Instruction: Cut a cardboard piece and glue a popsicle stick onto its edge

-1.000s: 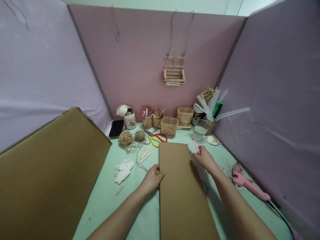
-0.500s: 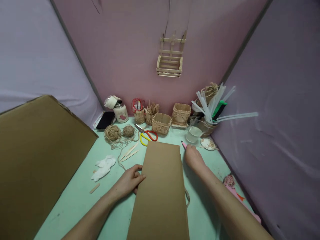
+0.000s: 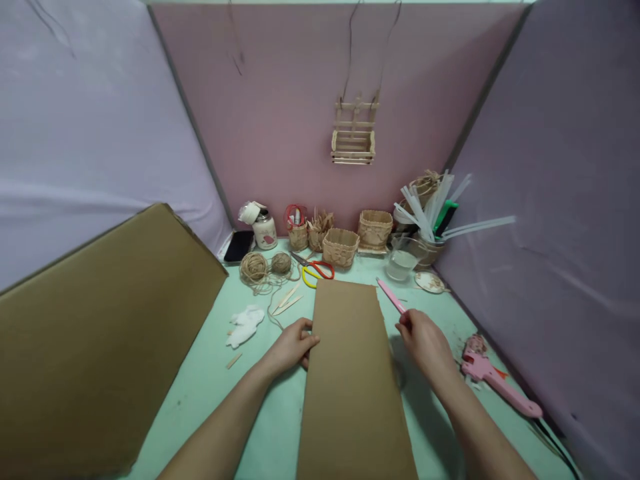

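A long brown cardboard strip [image 3: 353, 380] lies lengthwise in front of me, its far end slightly ragged. My left hand [image 3: 293, 347] grips its left edge, thumb on top and some fingers hidden beneath. Right of the strip, my right hand [image 3: 423, 337] is closed around a slim pink utility knife [image 3: 390, 295], whose greyish tip points away from me, near the strip's far right corner. Beyond the far end lie scissors [image 3: 323, 270] with one red and one yellow handle.
A large cardboard sheet [image 3: 110, 340] stands at the left. Twine balls [image 3: 255, 267], small woven baskets [image 3: 341, 248], a glass cup [image 3: 400, 263] and glue sticks [image 3: 440, 203] line the back. A pink glue gun [image 3: 500, 383] lies right. White tissue [image 3: 245, 325] is at left.
My right hand has drawn back toward me with the pink knife, more of which now shows. The left hand still grips the cardboard strip. The view has shifted, revealing the glue gun.
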A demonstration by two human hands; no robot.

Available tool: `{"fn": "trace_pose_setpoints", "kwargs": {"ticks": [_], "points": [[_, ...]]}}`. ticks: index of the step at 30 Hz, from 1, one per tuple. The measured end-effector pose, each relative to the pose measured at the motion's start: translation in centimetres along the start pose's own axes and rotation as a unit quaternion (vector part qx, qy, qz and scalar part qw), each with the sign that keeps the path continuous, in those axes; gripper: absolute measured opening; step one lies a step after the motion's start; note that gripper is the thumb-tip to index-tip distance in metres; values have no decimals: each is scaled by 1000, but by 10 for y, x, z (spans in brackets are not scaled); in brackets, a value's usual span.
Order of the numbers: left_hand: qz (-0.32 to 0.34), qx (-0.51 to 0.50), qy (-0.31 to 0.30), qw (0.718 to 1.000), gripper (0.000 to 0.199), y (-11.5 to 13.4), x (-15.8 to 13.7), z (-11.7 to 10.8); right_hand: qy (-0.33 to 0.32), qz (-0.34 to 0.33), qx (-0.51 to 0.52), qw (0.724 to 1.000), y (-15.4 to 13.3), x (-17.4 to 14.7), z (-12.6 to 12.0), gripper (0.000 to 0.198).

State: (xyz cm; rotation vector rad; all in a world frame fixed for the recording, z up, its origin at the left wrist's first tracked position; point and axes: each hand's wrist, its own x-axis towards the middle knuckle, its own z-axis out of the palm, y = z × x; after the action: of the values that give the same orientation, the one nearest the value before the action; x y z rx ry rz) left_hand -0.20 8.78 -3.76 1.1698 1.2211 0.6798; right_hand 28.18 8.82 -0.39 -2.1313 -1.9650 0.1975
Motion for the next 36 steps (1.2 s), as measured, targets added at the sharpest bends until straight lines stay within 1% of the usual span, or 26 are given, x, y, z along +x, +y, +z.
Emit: {"fn": "trace_pose_setpoints", "kwargs": {"ticks": [2, 4, 7, 12, 18, 21, 24, 26, 29, 31, 33, 36], "points": [[3, -10, -1, 1000, 45, 1, 0, 0, 16, 23, 89, 996, 3, -28, 7, 13], [7, -19, -3, 1000, 44, 0, 1, -1, 28, 36, 172, 984, 5, -52, 13, 18], [11, -32, 0, 999, 40, -1, 3, -1, 34, 37, 229, 972, 7, -81, 17, 23], [13, -48, 3, 999, 32, -1, 3, 0, 21, 54, 249, 967, 11, -112, 10, 28], [16, -44, 9, 999, 26, 2, 2, 1, -28, 6, 272, 962, 5, -137, -2, 30], [14, -39, 8, 999, 24, 2, 3, 0, -59, -5, 283, 957, 4, -154, -11, 31], [14, -36, 3, 999, 23, 0, 4, 0, -86, 4, 291, 953, 10, -175, -17, 31], [14, -34, 1, 999, 24, -1, 5, -1, -91, 26, 302, 949, 18, -187, -17, 33], [15, -29, 2, 999, 29, -3, 7, -1, -76, 61, 338, 936, 29, -197, -14, 35], [18, -24, 5, 1000, 32, -4, 8, -1, -62, 64, 376, 922, 29, -195, -14, 34], [21, -18, 10, 1000, 34, -4, 8, 0, -63, 51, 410, 908, 23, -187, -14, 30], [28, -6, 19, 999, 34, -4, 7, 1, -67, 35, 443, 893, 4, -167, -10, 27]]}}
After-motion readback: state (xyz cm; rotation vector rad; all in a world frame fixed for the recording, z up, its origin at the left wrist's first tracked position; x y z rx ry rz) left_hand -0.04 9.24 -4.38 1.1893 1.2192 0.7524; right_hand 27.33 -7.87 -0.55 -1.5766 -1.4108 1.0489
